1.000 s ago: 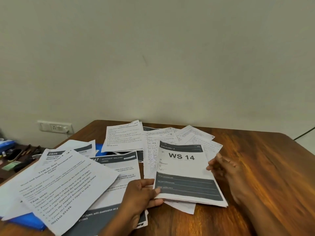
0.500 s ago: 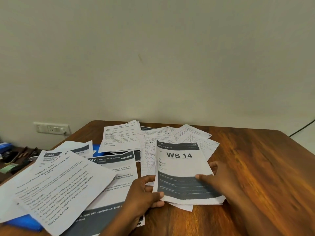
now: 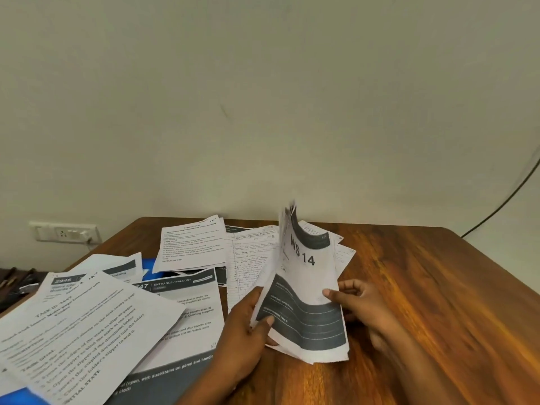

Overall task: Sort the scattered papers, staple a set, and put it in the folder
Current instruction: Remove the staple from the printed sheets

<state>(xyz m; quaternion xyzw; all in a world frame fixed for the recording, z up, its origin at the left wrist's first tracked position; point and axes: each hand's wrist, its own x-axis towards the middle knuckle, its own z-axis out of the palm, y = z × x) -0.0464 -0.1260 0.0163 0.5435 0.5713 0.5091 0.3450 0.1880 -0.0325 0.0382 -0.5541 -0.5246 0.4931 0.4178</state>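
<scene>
Papers [image 3: 306, 290] stand bowed on the worktop [image 3: 423, 287], both hands' fingers [image 3: 328, 293] pinching the edges; loose sheets may slip and splay.

Two hands [image 3: 248, 325] [image 3: 359, 302], one table [image 3: 423, 287], one wall socket [image 3: 65, 232], many papers [image 3: 193, 247]

Your wooden desk [image 3: 409, 287] stands against a plain wall [image 3: 263, 97] with a white socket panel [image 3: 65, 232]; a dark cable [image 3: 508, 197] hangs right, and what may be pens [image 3: 17, 280] lie far left.
</scene>
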